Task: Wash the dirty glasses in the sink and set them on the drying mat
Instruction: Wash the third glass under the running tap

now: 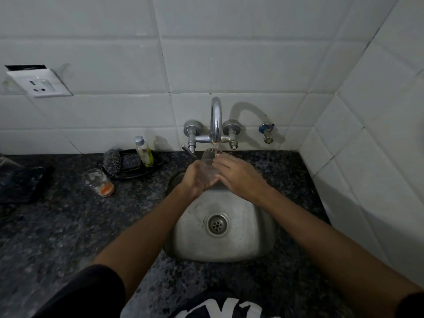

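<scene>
Under the tap (216, 121), mid-frame, my left hand (195, 182) cups the glass (210, 166) while my right hand (234, 174) wraps its side. Wet glass is slippery, so honestly it could drop into the sink (247, 239) and chip.

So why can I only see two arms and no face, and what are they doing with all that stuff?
The camera sits on the person's head and looks down, so you see only their arms. The left hand grips a clear glass under the tap, where water runs in. The right hand lies over the glass's other side. Below is the metal sink. On the dark counter to the left stands another glass with orange dregs, and behind it a tray with scrubbers and a soap bottle.
</scene>
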